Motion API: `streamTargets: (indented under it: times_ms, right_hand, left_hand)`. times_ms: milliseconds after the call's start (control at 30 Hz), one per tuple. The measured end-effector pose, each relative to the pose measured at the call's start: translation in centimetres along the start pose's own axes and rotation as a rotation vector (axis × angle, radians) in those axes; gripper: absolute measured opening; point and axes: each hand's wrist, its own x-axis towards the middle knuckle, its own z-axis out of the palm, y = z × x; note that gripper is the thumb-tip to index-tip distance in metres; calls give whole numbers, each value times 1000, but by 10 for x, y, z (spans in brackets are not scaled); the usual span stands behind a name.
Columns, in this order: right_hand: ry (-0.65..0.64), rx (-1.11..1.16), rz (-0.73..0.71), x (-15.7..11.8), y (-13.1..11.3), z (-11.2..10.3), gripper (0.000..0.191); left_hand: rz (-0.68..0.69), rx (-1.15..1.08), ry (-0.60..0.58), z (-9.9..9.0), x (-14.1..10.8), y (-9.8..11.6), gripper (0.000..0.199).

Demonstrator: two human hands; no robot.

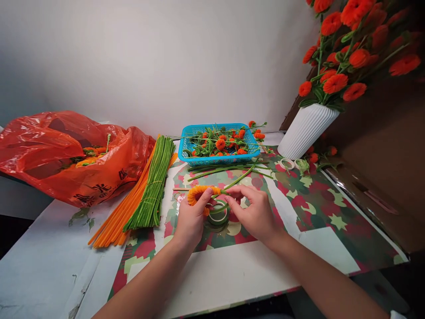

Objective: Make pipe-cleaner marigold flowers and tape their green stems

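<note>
My left hand (192, 217) is closed around an orange pipe-cleaner flower (195, 194), its thumb pressed on the ruffled coil. My right hand (255, 214) pinches the green pipe-cleaner stem (224, 192) at the flower's right side, and the fingers hide part of it. Just beneath both hands lies a roll of green tape (219, 215) on the patterned table cover. A thin wooden stick (180, 189) rests to the left of the flower. Loose green stems (212, 170) lie beyond my hands.
Behind stands a blue basket (186, 156) of orange flowers. Bundles of green pipe cleaners (151, 186) and orange pipe cleaners (111, 228) lie left, beside a red plastic bag (49, 164). At right are a white vase (307, 130) of orange flowers and a white tape roll (287, 164).
</note>
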Motion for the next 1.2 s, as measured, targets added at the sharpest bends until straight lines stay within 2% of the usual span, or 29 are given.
streamTargets:
  times_ms: [167,300,567,733,1000,1200]
  right_hand:
    - [45,52,6,-2,1,2,9]
    - [22,82,39,-4,0,4,9]
    - [61,165,128,-1,1,1,4]
    - [59,212,227,0,2,1,7]
    - [58,317,323,1,7,2,9]
    - [17,328,322,3,7,0,8]
  left_hand:
    - [16,68,-45,-3,-3,-2,29]
    - [18,128,-100,-5,-3,-3,27]
    - [66,22,-33,-3,0,4,35]
    - [70,13,-26,-3,0,7,40]
    - [109,167,-123,-5,-1,8,29]
    - [167,230,-94,-3,-3,14,27]
